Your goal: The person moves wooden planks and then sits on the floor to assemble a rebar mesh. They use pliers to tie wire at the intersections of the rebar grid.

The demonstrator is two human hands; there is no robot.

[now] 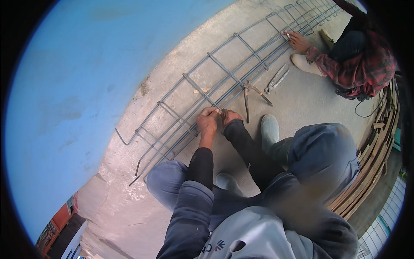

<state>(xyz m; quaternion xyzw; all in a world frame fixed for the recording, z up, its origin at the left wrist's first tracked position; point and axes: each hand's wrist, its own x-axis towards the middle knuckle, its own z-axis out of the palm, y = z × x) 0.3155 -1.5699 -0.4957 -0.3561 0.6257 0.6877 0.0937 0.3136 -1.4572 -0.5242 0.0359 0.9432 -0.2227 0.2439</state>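
Note:
A long cage of grey steel rebar (pixel 184 75) lies on the concrete floor, running from lower left to upper right. My left hand (pixel 208 121) is closed at a joint where a cross bar meets the near bars, its fingertips pinched together. Right beside it, my right hand (pixel 231 116) also has bent, closed fingers at the same joint. Whatever the fingertips pinch is too small to make out. Just to the right, a pair of pincers (pixel 247 91) with orange on its handle rests with its jaws against the cage. Greyer pincers (pixel 276 79) lie on the floor beyond.
A person in a red checked shirt (pixel 345 64) crouches at upper right, one hand (pixel 297 42) at the cage. A blue wall (pixel 86 86) rises on the left. Wooden strips (pixel 366 166) are stacked at right. My boots (pixel 269 131) stand close to the cage.

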